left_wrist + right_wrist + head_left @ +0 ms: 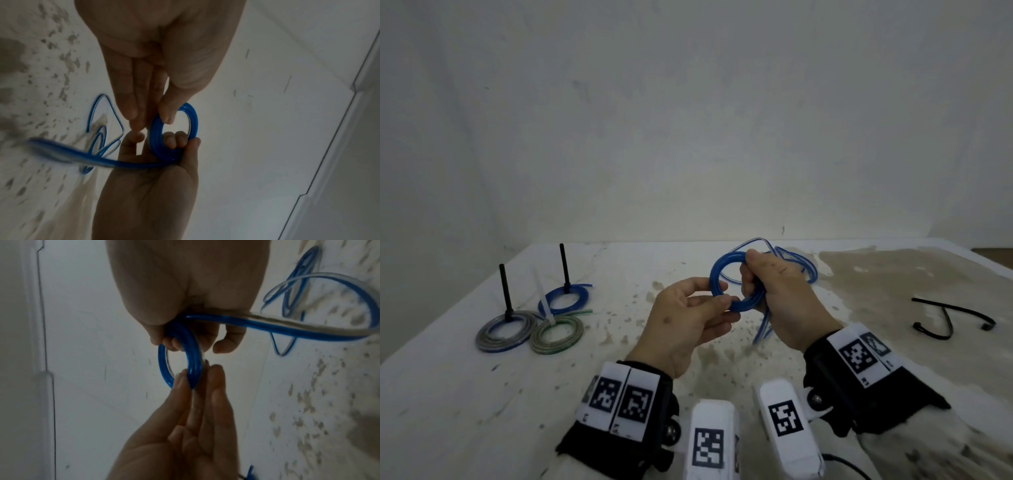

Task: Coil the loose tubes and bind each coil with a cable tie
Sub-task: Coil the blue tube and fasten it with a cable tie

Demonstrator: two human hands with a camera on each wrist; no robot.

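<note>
A blue tube coil (pixel 713 274) is held upright above the table between both hands. My left hand (pixel 724 308) pinches its lower rim between thumb and fingers. My right hand (pixel 751 274) grips the coil's right side, fingers curled through the ring. The tube's loose length (pixel 799 262) trails behind the right hand onto the table, and a strand (pixel 763 325) hangs below it. In the left wrist view my left hand (pixel 152 120) pinches the coil (pixel 193 120). The right wrist view has my right hand (pixel 197 344) wrapped round the coil (pixel 193 356).
On the stained white table (pixel 482 394) at the left lie a grey coil (pixel 500 330), a green coil (pixel 556 334) and a blue coil (pixel 565 298), with black tie tails (pixel 505 291) standing up. Loose black cable ties (pixel 948 315) lie at the right. A wall stands behind.
</note>
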